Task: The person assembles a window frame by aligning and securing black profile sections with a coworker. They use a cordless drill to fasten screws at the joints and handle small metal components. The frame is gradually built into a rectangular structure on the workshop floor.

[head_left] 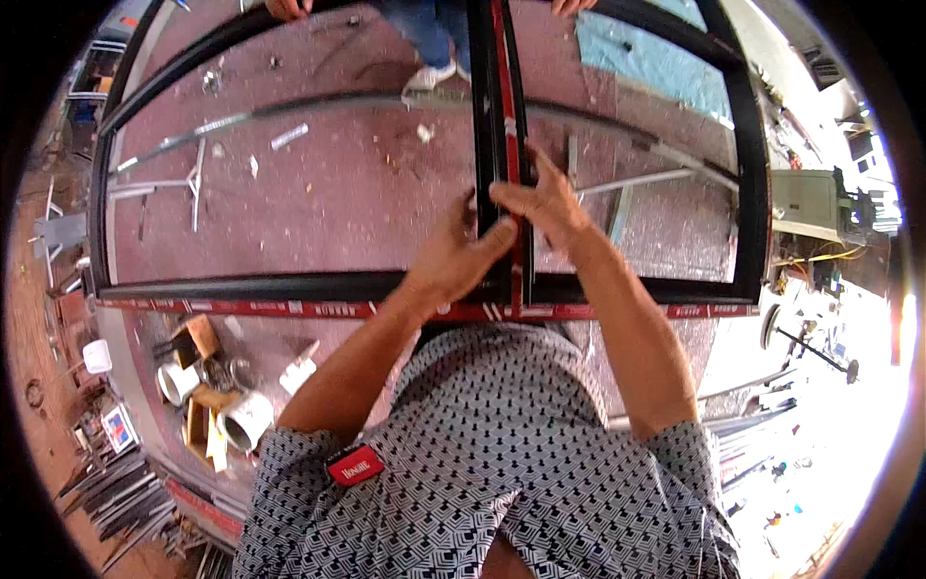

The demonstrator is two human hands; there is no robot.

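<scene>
A large black window frame (289, 288) lies flat in front of me, with strips of red film along its near edge. Its black middle bar (487, 116) runs away from me, carrying a red stripe. From the left side, my left hand (451, 249) grips this bar, its thumb across the top and its fingertips partly hidden. My right hand (555, 203) holds the bar from the right, slightly farther away, thumb laid over it and fingers bent along its side.
Another person's hands (289, 8) rest on the frame's far edge. Metal stands (198, 183) show below on the reddish floor (318, 212). White buckets (246, 421) and cardboard pieces lie at lower left, near stacked profiles (125, 502). A grey machine (805, 203) stands at right.
</scene>
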